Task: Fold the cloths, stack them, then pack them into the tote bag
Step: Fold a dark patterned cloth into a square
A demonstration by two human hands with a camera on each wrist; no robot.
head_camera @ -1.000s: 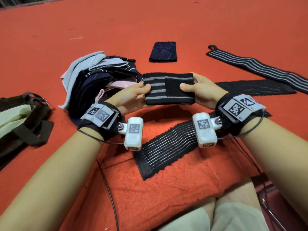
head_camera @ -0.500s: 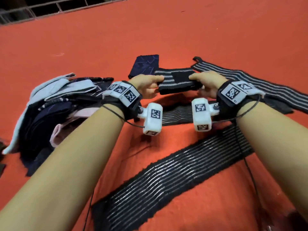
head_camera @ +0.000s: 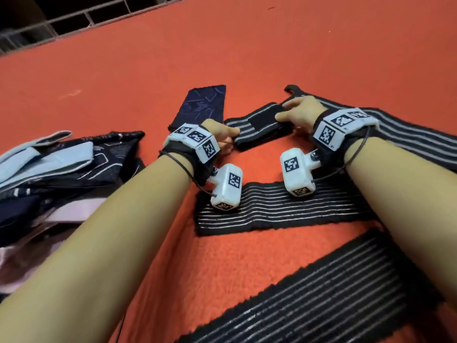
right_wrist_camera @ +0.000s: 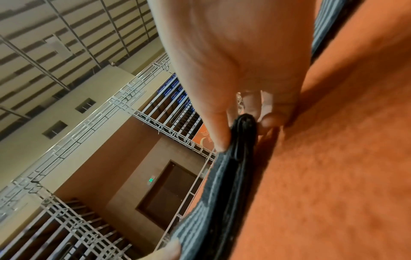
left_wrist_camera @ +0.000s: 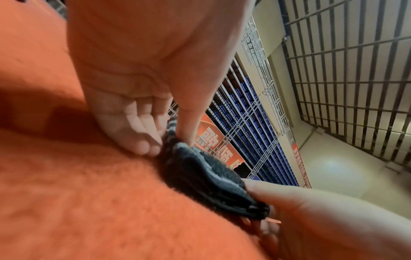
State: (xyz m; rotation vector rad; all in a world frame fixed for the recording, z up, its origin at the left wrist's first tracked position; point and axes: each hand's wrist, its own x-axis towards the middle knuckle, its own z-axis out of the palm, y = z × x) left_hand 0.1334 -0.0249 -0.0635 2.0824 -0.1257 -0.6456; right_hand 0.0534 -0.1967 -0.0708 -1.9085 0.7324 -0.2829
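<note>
Now your left hand point(head_camera: 220, 136) and right hand point(head_camera: 300, 113) pinch the ends of the folded black grey-striped cloth point(head_camera: 257, 127), its long axis running left-right between them.

1. A folded striped cloth point(head_camera: 257, 128) lies low on the orange blanket point(head_camera: 247, 258), held at both ends.
2. The left hand point(head_camera: 221, 133) pinches its left end, thumb on top.
3. The right hand point(head_camera: 298, 113) grips its right end, thumb on the dark patch.
4. A folded navy cloth point(head_camera: 200, 107) lies just left of it, at the far side.
5. Three unfolded striped bands are spread out: one point(head_camera: 408, 134) at the far right under the right wrist, one point(head_camera: 272, 209) near the wrists, one point(head_camera: 321, 300) nearest, running diagonally.
6. A heap of dark and pale cloths point(head_camera: 57, 169) sits at the left.
7. A railing point(head_camera: 86, 16) crosses the far left corner.
</note>
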